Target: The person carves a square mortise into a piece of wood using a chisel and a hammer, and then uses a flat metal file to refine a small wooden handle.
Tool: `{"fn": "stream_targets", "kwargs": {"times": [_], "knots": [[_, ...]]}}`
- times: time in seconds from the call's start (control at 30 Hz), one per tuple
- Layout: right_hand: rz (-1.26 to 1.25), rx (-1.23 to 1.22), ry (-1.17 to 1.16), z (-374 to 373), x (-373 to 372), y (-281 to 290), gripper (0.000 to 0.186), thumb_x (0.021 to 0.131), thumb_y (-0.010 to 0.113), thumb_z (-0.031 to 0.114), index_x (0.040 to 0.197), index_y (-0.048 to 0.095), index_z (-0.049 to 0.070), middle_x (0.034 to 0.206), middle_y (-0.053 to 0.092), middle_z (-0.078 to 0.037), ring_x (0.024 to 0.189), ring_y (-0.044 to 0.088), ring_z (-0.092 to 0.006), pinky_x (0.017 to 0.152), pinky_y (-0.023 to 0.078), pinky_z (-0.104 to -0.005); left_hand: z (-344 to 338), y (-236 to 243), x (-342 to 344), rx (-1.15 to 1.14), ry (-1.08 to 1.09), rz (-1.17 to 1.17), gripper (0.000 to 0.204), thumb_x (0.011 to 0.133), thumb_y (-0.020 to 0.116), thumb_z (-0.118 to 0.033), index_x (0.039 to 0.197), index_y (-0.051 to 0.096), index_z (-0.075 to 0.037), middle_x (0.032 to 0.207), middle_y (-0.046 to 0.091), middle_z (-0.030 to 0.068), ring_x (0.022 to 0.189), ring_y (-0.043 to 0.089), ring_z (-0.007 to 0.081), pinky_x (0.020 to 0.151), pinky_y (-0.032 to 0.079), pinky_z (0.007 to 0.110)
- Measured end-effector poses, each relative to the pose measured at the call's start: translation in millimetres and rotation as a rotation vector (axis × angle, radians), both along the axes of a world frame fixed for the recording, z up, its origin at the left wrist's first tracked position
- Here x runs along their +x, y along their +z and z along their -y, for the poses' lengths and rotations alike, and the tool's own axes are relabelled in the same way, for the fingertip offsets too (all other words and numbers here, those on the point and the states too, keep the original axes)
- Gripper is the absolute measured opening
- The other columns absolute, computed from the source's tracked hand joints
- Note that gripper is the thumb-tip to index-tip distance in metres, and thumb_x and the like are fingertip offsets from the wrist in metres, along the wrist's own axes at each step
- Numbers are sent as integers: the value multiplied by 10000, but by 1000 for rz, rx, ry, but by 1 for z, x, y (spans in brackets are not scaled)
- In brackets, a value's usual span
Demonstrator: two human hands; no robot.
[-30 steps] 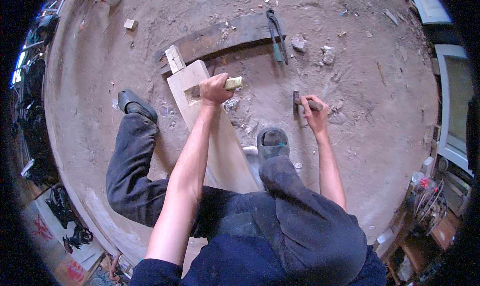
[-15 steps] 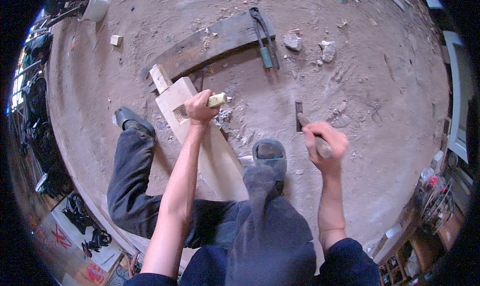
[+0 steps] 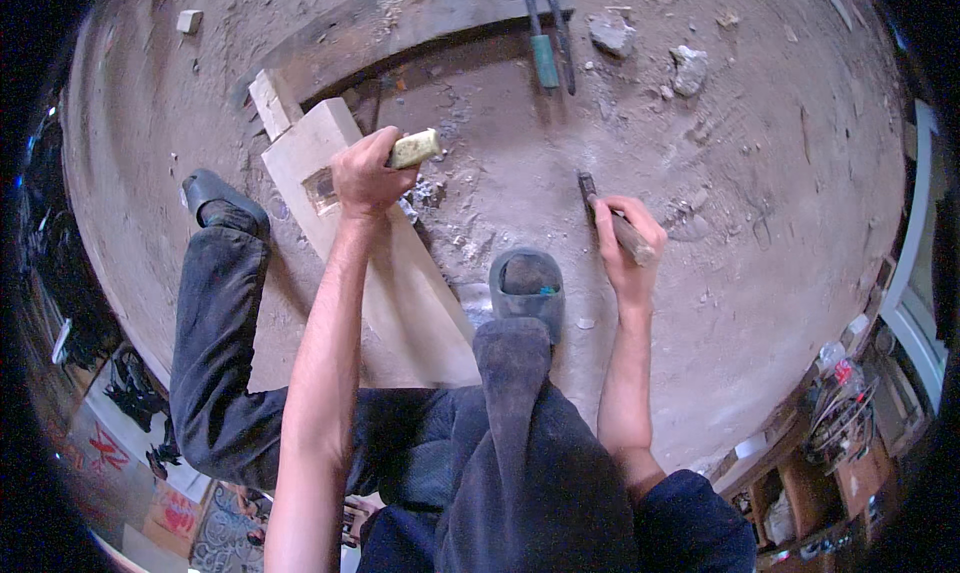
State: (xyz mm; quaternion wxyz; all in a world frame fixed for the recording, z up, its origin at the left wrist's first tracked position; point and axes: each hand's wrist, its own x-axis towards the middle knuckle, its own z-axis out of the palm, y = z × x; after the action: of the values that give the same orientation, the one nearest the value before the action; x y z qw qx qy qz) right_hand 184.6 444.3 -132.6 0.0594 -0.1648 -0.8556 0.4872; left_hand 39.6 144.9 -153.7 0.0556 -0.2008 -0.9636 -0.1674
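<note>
My left hand (image 3: 368, 176) is closed round a chisel, its pale yellow handle (image 3: 415, 149) sticking out past the thumb side. The fist sits over a pale timber beam (image 3: 415, 313), beside a rectangular mortise (image 3: 320, 189) cut in its face. The chisel's blade is hidden by the hand. To the right, my right hand (image 3: 634, 248) grips the wooden handle of a hammer (image 3: 587, 185), whose dark narrow head is held above the floor, apart from the beam. The beam's far end narrows to a tenon (image 3: 274, 104), and its near end runs under my leg.
A dark curved board (image 3: 330, 45) lies across the floor beyond the beam. Green-handled long pliers or cutters (image 3: 543, 61) rest on its right end. Stone lumps (image 3: 690, 70) lie nearby. My slippered foot (image 3: 527, 285) stands between the hands; a small wood block (image 3: 189, 21) sits far left.
The whole view has shifted, so the floor and beam appear higher and further left. My right hand has moved a little forward, and the hammer head has turned. My left hand keeps its grip.
</note>
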Motion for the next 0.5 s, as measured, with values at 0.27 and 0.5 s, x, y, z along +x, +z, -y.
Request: {"fn": "stream_targets", "kwargs": {"times": [0.27,0.5], "knots": [[38,26,-85,6,2,7,100,864,659,55,838,670,-41,792,682,-144,720,669,-228,683,509,-320,1,1,1,69,-17,-6,186,629,731,-172,725,578,-127,655,612,67,597,644,260,515,506,390],[-22,-77,-197,11,15,24,179,902,585,72,798,673,-45,773,680,-118,690,635,-182,662,490,-293,-1,4,3,92,-32,-20,213,630,745,-192,720,562,-129,667,613,61,602,639,269,507,495,400]]}}
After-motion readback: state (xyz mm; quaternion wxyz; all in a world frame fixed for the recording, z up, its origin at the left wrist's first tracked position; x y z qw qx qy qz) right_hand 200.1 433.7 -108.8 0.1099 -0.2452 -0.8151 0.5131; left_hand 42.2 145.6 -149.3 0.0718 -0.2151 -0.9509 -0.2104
